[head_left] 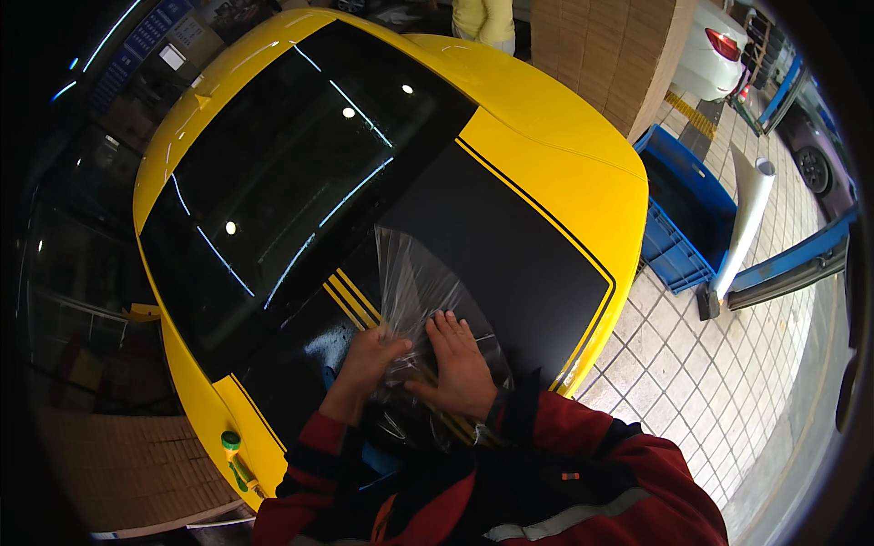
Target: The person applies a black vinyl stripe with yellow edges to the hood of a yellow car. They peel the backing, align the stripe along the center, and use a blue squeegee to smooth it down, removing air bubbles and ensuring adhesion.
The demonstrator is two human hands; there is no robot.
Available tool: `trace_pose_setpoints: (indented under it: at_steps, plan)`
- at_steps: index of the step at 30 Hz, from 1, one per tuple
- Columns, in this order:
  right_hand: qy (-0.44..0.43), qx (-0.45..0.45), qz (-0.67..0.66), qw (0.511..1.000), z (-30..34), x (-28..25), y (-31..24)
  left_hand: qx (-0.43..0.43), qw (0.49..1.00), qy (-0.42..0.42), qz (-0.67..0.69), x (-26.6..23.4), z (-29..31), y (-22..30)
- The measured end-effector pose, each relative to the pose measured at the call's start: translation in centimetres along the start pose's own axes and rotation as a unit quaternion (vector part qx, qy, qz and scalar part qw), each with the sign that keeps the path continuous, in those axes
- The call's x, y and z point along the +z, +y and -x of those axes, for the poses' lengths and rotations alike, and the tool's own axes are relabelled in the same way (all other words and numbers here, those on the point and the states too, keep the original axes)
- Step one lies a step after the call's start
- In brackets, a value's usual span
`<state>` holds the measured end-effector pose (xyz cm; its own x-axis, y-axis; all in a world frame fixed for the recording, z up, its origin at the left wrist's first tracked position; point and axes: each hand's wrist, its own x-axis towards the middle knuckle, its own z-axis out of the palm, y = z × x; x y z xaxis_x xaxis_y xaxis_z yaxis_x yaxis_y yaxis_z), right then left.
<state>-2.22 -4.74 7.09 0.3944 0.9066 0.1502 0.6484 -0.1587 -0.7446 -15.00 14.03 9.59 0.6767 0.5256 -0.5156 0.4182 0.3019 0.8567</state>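
My left hand (364, 366) is closed, pinching the gathered edge of a sheet of clear plastic film (411, 273). Beside it, my right hand (457, 364) lies with fingers stretched out and palm down on the same film. Creases fan out through the sheet from between the two hands. Under the film is the black panel (510, 227) of a yellow car (564, 136), with thin yellow stripes (353, 298) running beneath my hands. A wet, whitish patch (330, 346) shows on the panel just left of my left hand. My body hides the nearest part of the panel.
Dark window glass (300, 182) lies beyond the panel. A green and yellow spray nozzle (233, 446) rests at the car's near left edge. On the right stand a blue crate (683, 209), a white roll (751, 218) and a blue lift arm (801, 259) above tiled floor.
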Motion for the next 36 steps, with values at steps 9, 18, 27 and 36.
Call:
trace_pose_setpoints:
  at_steps: [9,18,27,36]
  plan:
    - [-0.018,-0.010,0.006,1.000,0.1,0.0,-1.0,-0.013,1.000,-0.004,0.028,-0.2,1.8,-0.2]
    - [-0.028,-0.023,0.004,0.999,0.4,0.5,-1.4,-0.003,1.000,0.011,0.016,-0.9,2.6,-0.8]
    - [-0.042,-0.029,-0.005,0.999,0.6,0.6,-1.7,-0.020,0.999,0.023,-0.033,-0.7,4.1,0.1]
    - [-0.062,-0.033,-0.004,0.998,0.6,0.8,-2.7,-0.005,0.996,0.032,-0.080,-1.6,4.9,-0.1]
